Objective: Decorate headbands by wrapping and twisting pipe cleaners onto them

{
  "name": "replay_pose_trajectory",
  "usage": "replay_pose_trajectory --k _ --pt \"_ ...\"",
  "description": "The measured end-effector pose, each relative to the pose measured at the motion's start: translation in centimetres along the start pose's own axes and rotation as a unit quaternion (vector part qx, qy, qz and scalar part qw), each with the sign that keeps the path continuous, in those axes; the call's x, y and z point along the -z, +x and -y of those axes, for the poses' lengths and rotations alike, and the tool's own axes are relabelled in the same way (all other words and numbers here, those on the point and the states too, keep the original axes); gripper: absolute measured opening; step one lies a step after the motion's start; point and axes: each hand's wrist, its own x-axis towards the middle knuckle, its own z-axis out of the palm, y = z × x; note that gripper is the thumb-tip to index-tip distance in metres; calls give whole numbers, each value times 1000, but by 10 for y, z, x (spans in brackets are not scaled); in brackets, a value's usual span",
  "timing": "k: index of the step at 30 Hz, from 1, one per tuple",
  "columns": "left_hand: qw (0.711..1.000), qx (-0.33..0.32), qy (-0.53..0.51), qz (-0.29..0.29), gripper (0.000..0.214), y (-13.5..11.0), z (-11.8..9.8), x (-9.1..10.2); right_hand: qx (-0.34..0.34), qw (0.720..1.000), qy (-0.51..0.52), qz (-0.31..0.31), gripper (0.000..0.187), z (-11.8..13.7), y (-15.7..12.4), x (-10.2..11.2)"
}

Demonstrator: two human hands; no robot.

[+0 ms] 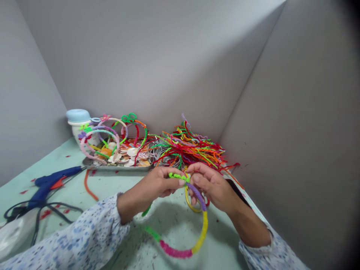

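Observation:
Both hands meet over the green table [70, 187], holding a headband hoop [197, 240] wrapped in fuzzy pipe cleaner: purple, yellow, pink and green sections. My left hand [157, 185] is closed on the hoop's upper left end, beside a light green pipe cleaner [177, 176] that runs between the two hands. My right hand [209, 185] pinches that green pipe cleaner and the purple-wrapped part of the hoop. The hoop's lower arc hangs toward me, above the table.
A metal tray [118, 166] with shells and finished decorated headbands [107, 131] stands behind the hands. A heap of coloured pipe cleaners [191, 148] lies at the corner. A blue glue gun [49, 183] with black cord lies left. A white jar [80, 123] stands at the back. Grey walls enclose the space.

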Motion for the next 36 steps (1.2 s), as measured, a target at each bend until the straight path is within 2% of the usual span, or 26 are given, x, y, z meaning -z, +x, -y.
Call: replay_pose_trajectory --k 6,12,16,21,25,28,32,36 --pt "1000 -2 -11 -5 19 0 5 1 4 999 -28 -27 19 2 1 -4" --pt "1000 1 -18 -11 19 0 4 1 -12 998 -41 -46 23 3 1 -4" --pt "999 1 8 -34 21 0 2 0 4 990 -122 -64 21 9 0 -2" --pt "994 7 84 -63 23 1 5 -1 16 961 -262 -88 13 17 -3 -8" --pt "990 9 123 -66 21 3 9 1 31 921 -374 -103 10 19 -5 -14" --pt "990 6 128 -63 20 4 9 1 51 893 -438 -92 10 22 -6 -14" --pt "992 3 116 -53 21 2 7 1 84 866 -488 -70 12 24 -6 -12" --pt "994 3 94 -49 20 1 6 0 115 858 -496 -65 13 21 -6 -12"
